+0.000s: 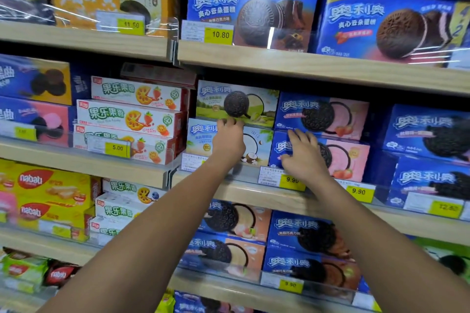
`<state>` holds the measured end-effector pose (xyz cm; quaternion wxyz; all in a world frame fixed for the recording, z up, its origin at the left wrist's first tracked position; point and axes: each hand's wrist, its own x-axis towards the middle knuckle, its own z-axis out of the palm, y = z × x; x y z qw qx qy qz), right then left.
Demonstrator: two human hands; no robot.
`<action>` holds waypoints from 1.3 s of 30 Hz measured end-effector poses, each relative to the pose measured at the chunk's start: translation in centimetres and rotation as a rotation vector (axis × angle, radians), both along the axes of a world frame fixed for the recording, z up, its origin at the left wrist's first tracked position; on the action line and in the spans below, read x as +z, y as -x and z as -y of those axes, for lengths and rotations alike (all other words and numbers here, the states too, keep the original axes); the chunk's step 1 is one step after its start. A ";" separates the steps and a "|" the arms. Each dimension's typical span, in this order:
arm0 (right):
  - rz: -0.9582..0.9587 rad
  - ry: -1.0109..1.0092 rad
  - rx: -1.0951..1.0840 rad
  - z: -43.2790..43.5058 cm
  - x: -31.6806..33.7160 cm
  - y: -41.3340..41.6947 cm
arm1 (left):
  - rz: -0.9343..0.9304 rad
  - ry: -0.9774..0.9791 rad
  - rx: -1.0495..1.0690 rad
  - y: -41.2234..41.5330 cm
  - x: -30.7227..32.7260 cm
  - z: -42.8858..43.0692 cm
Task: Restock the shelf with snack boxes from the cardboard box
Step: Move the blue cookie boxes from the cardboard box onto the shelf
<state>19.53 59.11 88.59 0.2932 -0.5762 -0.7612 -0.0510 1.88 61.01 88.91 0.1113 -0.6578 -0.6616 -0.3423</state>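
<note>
Coconut snack box (256, 146), glossy rectangular cardboard, bottom of a two-high stack on middle wooden shelf (259, 197); centre hidden behind left hand (229, 140), fingers curled over its top edge. Right hand (305, 154) flat, fingers spread, on neighbouring strawberry snack box (353, 157). Yellow price tags (292, 181) on clear plastic rail (391, 195), partly covered by wrists. Far-left boxes (33, 114) blurred.

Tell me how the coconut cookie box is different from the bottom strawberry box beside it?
The coconut box is pale blue and white; the bottom strawberry box is dark blue and pink. A green box sits on the coconut box; a matching pink box tops the strawberry box. The left hand curls at the coconut box's top edge; the right hand lies flat on the strawberry box. Both picture a dark cookie.
</note>
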 end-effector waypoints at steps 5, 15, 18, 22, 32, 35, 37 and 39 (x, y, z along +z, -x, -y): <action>-0.026 -0.009 0.008 0.1 -0.1 0.1 | 0.041 0.009 -0.129 -0.1 0.2 1.4; -0.142 -0.109 0.107 3.3 -0.6 2.3 | 0.029 0.119 0.017 0.4 -1.3 6.6; -0.137 -0.083 0.159 5.2 -1.7 3.9 | 0.027 0.139 0.030 1.2 -2.0 8.6; -0.149 -0.094 0.229 8.2 -3.6 5.9 | 0.190 0.028 -0.086 2.5 -3.7 12.2; -0.240 -0.045 0.214 12.9 -12.6 8.2 | 0.490 0.176 -0.151 4.1 -14.7 19.2; -0.232 0.116 0.247 14.6 -18.2 8.2 | 0.498 0.302 -0.138 4.6 -20.5 20.6; -0.261 0.216 0.242 16.4 -23.1 7.9 | 0.522 0.428 -0.133 4.6 -25.9 21.5; -0.277 0.284 0.228 17.7 -27.6 7.7 | 0.531 0.509 -0.116 4.4 -30.4 22.8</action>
